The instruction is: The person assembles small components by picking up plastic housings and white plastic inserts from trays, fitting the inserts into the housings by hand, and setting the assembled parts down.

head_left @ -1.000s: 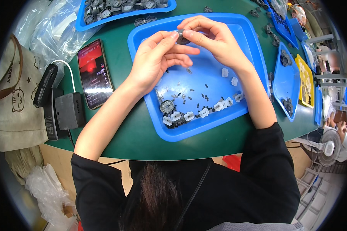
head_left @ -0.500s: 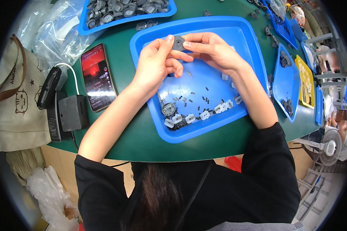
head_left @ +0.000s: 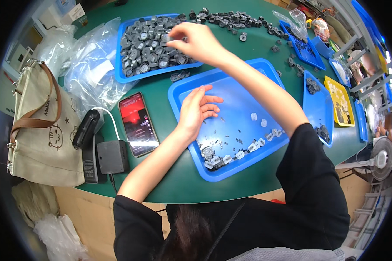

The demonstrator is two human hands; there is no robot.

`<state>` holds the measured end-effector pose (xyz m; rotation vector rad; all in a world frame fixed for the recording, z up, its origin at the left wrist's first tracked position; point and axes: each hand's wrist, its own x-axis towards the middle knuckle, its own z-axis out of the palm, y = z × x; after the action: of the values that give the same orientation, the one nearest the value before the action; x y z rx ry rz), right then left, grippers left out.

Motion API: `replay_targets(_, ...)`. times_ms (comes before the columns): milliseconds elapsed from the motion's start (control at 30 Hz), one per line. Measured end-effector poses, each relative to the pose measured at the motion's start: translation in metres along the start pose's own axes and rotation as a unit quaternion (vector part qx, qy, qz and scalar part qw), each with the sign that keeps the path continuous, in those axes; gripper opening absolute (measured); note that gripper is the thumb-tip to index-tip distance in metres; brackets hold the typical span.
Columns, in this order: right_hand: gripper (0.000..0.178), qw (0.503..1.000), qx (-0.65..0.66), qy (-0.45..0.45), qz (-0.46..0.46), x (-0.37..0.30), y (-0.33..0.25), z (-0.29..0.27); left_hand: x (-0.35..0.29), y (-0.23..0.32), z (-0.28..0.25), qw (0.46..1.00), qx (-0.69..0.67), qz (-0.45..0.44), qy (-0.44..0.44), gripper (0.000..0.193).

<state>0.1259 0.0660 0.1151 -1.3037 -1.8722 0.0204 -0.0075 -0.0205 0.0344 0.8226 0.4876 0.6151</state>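
My right hand (head_left: 198,42) is stretched over a blue tray (head_left: 122,75) heaped with grey round plastic parts (head_left: 150,50). Its thumb and forefinger are apart and curved. A blurred greyish spot shows at their tips, and I cannot make out whether it is a loose part. My left hand (head_left: 198,108) hangs over the left side of a nearer blue tray (head_left: 213,175), palm turned inward, its fingers spread with nothing in them. In this tray lie whitish translucent plastic pieces (head_left: 240,155), small black pieces (head_left: 238,140) and a round grey part (head_left: 207,152) at the near left corner.
To the left are a lit phone (head_left: 137,124), a black adapter box (head_left: 112,157) with cables, a canvas bag (head_left: 43,135) and clear plastic bags (head_left: 98,71). More grey parts (head_left: 243,21) lie along the back. Blue trays (head_left: 311,102) and a yellow tray (head_left: 350,123) stand at the right.
Both hands held a grey round part over the near tray. My right hand has since gone to the far heaped tray, and my left hand has let go. The view has shifted.
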Motion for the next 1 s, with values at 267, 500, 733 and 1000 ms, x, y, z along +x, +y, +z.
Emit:
replay_targets(267,0.018,0.958,-0.232,0.056,-0.163,0.060,0.011,0.065,0.001,-0.001,0.006,0.999,0.027,0.006,-0.022,0.045)
replay_targets(500,0.027,0.949,-0.249,-0.025,-0.191,0.037,0.009,0.056,0.000,0.000,0.000,0.999,0.037,0.010,-0.001,0.042)
replay_targets(733,0.021,0.974,-0.178,-0.025,-0.139,0.007,0.011,0.023,0.003,-0.006,0.006,0.999,0.047,0.015,-0.012,0.038)
replay_targets(1000,0.024,0.978,-0.030,-0.187,0.084,-0.154,0.012,-0.140,-0.004,-0.014,0.013,0.922,0.351,0.163,-0.013,0.024)
